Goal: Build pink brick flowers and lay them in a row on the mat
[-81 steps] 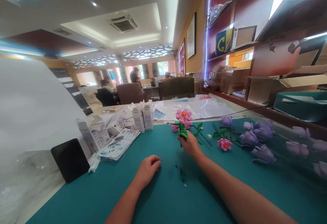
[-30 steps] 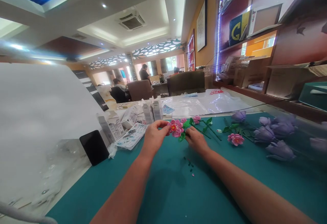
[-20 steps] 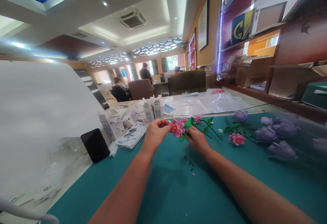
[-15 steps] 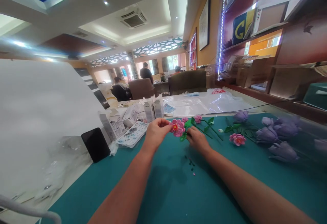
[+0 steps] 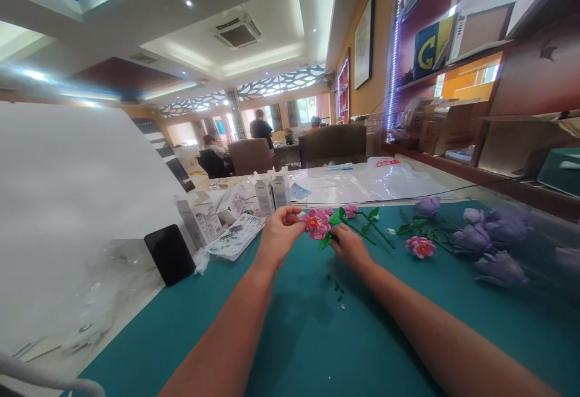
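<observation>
Between my hands is a pink building-brick flower point(image 5: 316, 224) with an orange-yellow centre and green leaves, held above the mat. My left hand point(image 5: 277, 234) pinches the petals at its left edge between thumb and fingers. On the other side, my right hand point(image 5: 351, 247) is closed around the flower's green stem just under the leaves; most of the stem is hidden by the fingers. Several tiny green pieces point(image 5: 339, 289) and a small pink piece point(image 5: 343, 307) lie on the mat below.
A teal mat point(image 5: 290, 348) covers the table. Green stems point(image 5: 383, 235), another pink flower point(image 5: 420, 247) and purple flowers point(image 5: 473, 238) lie to the right. Leftward are a black tablet-like slab point(image 5: 169, 255), a printed leaflet point(image 5: 236, 237) and white boxes point(image 5: 272, 191). People sit and stand farther back.
Almost nothing differs. The left hand and the flower have shifted very slightly to the right, the left fingers staying at the petals; the right hand keeps its hold.
</observation>
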### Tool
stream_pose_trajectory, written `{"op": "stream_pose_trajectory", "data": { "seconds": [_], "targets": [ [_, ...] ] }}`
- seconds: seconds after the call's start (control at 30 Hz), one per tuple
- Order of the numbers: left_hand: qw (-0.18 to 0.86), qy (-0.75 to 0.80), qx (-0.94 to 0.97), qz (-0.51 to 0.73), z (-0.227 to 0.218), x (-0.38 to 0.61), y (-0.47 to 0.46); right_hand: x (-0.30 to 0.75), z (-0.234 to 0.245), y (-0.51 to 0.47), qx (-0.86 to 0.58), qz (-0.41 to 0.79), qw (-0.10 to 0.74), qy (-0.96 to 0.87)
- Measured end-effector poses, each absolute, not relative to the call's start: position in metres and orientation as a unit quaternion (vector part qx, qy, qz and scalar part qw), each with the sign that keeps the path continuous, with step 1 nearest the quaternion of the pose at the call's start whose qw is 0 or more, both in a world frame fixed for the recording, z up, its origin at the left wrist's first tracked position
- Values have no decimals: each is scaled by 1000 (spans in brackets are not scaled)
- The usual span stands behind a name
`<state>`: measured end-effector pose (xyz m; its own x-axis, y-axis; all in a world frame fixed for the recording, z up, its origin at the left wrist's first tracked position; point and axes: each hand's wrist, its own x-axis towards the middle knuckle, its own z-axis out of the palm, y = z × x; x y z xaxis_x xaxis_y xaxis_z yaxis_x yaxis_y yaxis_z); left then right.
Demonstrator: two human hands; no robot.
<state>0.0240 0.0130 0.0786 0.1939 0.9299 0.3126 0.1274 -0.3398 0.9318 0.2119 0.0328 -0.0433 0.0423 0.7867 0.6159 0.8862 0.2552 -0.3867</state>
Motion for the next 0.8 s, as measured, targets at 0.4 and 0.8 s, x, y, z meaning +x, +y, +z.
{"op": "stream_pose_trajectory", "data": {
  "seconds": [0.4, 0.8],
  "targets": [
    [358, 429, 665, 496, 85, 29, 5, 212, -44, 34, -612, -63, 379, -691],
    [-137, 304, 823, 460, 65, 22, -11, 209, -42, 30, -605, -67, 381, -696]
  ]
}}
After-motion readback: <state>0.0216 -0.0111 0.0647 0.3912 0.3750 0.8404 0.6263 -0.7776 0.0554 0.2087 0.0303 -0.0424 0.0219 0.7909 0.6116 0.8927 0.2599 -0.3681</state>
